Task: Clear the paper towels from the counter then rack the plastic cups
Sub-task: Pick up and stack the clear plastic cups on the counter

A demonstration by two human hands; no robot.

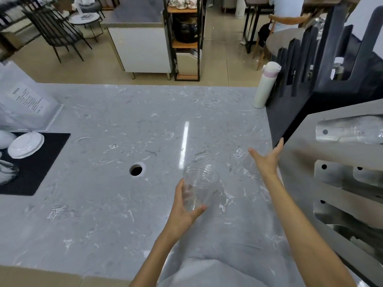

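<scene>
Lower centre of the frame, the left hand point(183, 212) holds a clear plastic cup point(199, 186) over the grey desk point(107, 141), its long axis tilted, mouth toward upper left. The right hand point(267, 158) is spread wide, empty, beside the metal rack point(331, 150) at right.

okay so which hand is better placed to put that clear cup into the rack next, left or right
Probably left. The left hand grips the clear plastic cup above the counter. The right hand is open and empty, reaching toward the grey rack, so it could take a handoff or steady things.
</scene>
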